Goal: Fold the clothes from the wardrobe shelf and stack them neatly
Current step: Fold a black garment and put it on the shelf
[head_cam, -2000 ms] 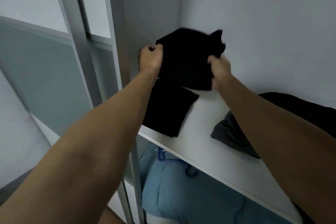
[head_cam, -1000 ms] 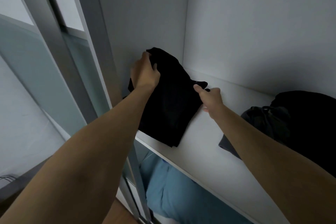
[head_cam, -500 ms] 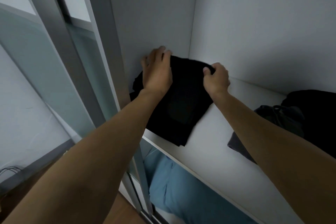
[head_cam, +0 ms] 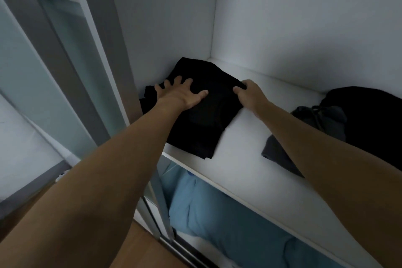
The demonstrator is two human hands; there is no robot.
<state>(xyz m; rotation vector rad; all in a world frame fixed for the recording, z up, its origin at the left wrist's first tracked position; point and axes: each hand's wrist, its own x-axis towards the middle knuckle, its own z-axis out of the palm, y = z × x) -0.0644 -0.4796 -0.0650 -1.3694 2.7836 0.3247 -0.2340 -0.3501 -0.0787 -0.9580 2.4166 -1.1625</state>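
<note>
- Against the shelf's (head_cam: 250, 172) left back corner lies the folded black garment (head_cam: 208, 115), long axis running toward me.
- My left hand (head_cam: 180, 95) presses flat on it, fingers spread — gripping nothing.
- My right hand (head_cam: 250, 95) pinches its right edge.
- Soft, matte cloth; the unfolded grey and black heap (head_cam: 339, 119) waits rightward — nearer my right hand.
</note>
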